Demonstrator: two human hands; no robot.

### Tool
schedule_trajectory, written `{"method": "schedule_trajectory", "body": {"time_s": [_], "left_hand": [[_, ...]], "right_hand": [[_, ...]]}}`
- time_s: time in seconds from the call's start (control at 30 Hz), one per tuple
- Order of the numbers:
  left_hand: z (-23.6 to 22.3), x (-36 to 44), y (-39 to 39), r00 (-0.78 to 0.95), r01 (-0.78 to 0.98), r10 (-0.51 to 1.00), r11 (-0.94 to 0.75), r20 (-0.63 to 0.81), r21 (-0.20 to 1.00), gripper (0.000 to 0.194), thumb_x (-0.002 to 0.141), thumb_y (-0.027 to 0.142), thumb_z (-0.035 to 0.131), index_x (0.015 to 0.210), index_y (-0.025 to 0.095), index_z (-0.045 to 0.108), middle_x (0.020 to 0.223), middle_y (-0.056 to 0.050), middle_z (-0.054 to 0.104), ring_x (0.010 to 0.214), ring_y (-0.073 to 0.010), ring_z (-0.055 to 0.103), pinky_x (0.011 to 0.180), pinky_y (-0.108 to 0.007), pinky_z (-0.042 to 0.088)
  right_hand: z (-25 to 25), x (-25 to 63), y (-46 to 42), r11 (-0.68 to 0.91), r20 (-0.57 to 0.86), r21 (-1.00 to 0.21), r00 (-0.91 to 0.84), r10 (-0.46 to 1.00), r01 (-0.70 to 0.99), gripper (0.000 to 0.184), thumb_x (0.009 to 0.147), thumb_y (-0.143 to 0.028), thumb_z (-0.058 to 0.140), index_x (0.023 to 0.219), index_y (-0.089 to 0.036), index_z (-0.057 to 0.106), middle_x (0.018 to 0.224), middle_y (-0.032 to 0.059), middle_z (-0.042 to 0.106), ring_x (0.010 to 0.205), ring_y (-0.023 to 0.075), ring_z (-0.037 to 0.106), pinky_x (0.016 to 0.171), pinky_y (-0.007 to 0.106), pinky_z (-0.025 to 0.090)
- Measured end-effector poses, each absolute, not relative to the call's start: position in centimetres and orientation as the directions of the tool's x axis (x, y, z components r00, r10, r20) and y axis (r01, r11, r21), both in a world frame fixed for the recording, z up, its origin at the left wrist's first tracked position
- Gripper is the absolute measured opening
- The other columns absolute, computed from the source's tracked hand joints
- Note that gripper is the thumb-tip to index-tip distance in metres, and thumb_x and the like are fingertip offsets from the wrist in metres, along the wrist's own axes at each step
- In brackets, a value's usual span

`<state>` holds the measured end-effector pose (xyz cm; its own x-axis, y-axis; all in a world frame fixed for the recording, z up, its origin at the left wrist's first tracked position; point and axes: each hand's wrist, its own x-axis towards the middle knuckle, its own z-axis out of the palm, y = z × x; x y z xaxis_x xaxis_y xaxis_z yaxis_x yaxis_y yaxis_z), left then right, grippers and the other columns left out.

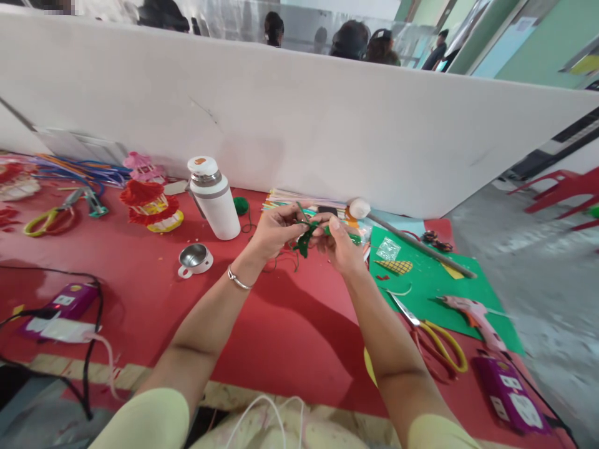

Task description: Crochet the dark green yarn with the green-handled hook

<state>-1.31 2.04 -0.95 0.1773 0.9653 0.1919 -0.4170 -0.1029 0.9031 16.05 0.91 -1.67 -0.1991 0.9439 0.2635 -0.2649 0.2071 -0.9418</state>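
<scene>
Both my hands are raised over the middle of the red table (276,337), close together. My left hand (278,231) pinches a small dark green crochet piece (304,242), with a strand of green yarn rising over its fingers. My right hand (340,242) is closed around a crochet hook (354,239) with a green handle, its tip hidden at the crochet piece. Behind the white thermos (215,202) lies a ball of green yarn (241,206). Loose yarn (283,259) trails on the table below my hands.
A metal cup (195,257) stands left. Red and yellow crafted ornaments (150,207) and pliers (56,218) lie farther left. On the right are scissors (430,337), a pink glue gun (475,318), a green sheet (449,290) and a purple power strip (510,393). A white partition (304,118) closes the back.
</scene>
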Motion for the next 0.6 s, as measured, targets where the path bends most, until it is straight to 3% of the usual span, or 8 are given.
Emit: {"method": "schedule_trajectory", "body": {"time_s": [0.13, 0.37, 0.5, 0.6], "left_hand": [[-0.9, -1.3, 2.0, 0.161, -0.458, 0.967, -0.105, 0.199, 0.883, 0.052, 0.062, 0.022, 0.094, 0.112, 0.018, 0.082, 0.080, -0.001, 0.071, 0.053, -0.0055, 0.055, 0.048, -0.020, 0.041], [-0.6, -1.2, 1.9, 0.110, -0.453, 0.963, -0.171, 0.245, 0.875, 0.055, 0.059, 0.020, 0.098, 0.111, 0.017, 0.080, 0.076, 0.001, 0.069, 0.058, -0.0079, 0.060, 0.051, -0.019, 0.047], [-1.4, 0.1, 1.6, -0.086, -0.319, 0.929, -0.369, 0.361, 0.873, 0.045, 0.064, 0.018, 0.093, 0.107, 0.017, 0.080, 0.078, 0.002, 0.070, 0.069, -0.0097, 0.066, 0.062, -0.019, 0.054], [-1.8, 1.4, 1.1, -0.207, -0.299, 0.915, -0.396, 0.346, 0.868, 0.036, 0.069, 0.020, 0.089, 0.104, 0.018, 0.079, 0.082, 0.002, 0.070, 0.067, -0.0080, 0.065, 0.060, -0.018, 0.053]], "right_hand": [[-1.8, 15.6, 0.3, 0.404, 0.410, -0.910, -0.049, 0.911, -0.096, 0.043, 0.097, -0.060, 0.063, 0.079, -0.024, 0.076, 0.104, 0.0050, 0.072, 0.073, 0.0143, 0.066, 0.054, 0.026, 0.058], [-1.7, 15.6, 0.1, 0.502, 0.504, -0.864, -0.058, 0.862, -0.040, 0.045, 0.101, -0.057, 0.059, 0.077, -0.023, 0.077, 0.101, 0.0061, 0.068, 0.078, 0.0161, 0.067, 0.055, 0.027, 0.058], [-2.6, 14.8, 0.2, 0.553, 0.553, -0.833, 0.051, 0.831, 0.031, 0.043, 0.102, -0.053, 0.058, 0.080, -0.021, 0.075, 0.105, 0.0059, 0.065, 0.072, 0.0130, 0.062, 0.052, 0.027, 0.052], [-3.7, 14.2, 0.6, 0.632, 0.643, -0.765, 0.129, 0.755, 0.121, 0.045, 0.104, -0.055, 0.054, 0.083, -0.021, 0.073, 0.109, 0.0078, 0.063, 0.088, 0.0175, 0.064, 0.070, 0.033, 0.059]]}}
